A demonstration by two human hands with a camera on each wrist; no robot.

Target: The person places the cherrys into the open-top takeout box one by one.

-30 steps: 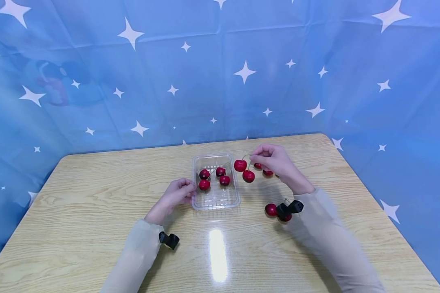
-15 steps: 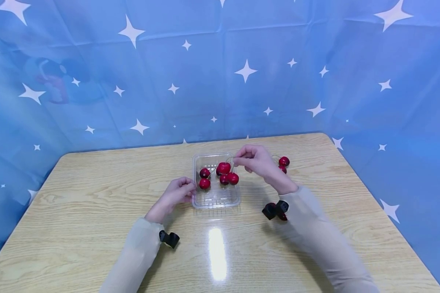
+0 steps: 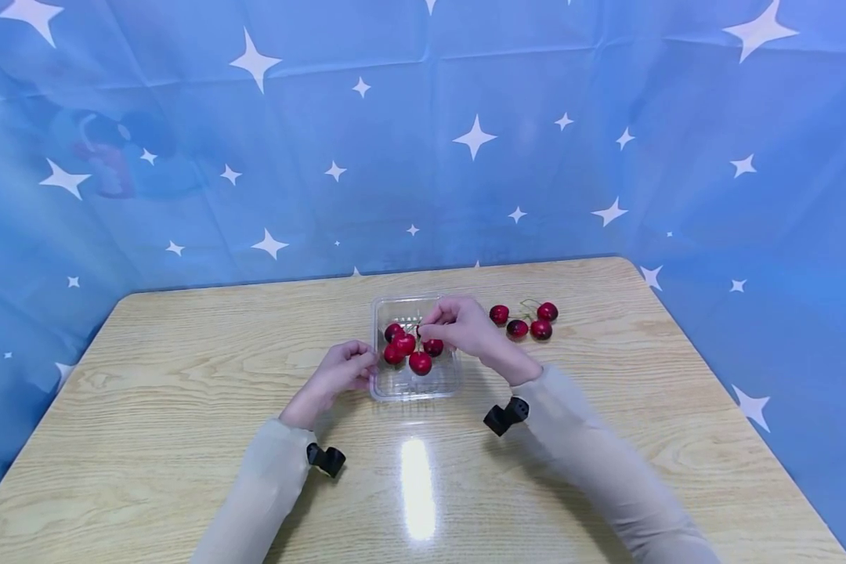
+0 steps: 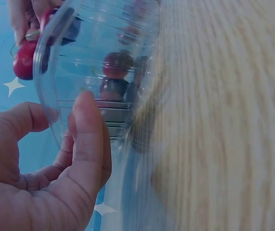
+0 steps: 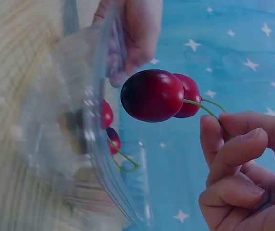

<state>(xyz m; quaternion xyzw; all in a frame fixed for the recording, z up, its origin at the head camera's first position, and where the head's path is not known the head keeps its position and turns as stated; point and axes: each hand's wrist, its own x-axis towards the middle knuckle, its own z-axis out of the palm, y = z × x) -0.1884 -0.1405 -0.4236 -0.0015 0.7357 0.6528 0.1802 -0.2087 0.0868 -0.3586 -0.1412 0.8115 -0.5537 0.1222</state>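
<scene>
A clear plastic punnet (image 3: pixel 414 393) stands on the table with several dark red cherries (image 3: pixel 433 347) inside. My left hand (image 3: pixel 338 366) holds its left rim between thumb and fingers (image 4: pixel 86 130), the fingers lying along the outer wall. My right hand (image 3: pixel 465 327) pinches the green stems (image 5: pixel 207 109) of a joined pair of cherries (image 5: pixel 152 95) between thumb and forefinger. The pair hangs over the punnet, above its rim in the right wrist view. Behind the rim, cherries with a green stem (image 5: pixel 127 162) show in that same view.
Several cherries (image 3: pixel 517 329), some with stems, lie on the wooden table (image 3: pixel 218 376) right of the punnet. A blue cloth with white stars (image 3: pixel 395 117) hangs behind the table. Black wrist cameras (image 3: pixel 505 416) sit on both sleeves.
My right hand has carried the cherry pair leftward from beside the punnet to over its middle, uncovering cherries on the table. My left hand has stayed at the rim.
</scene>
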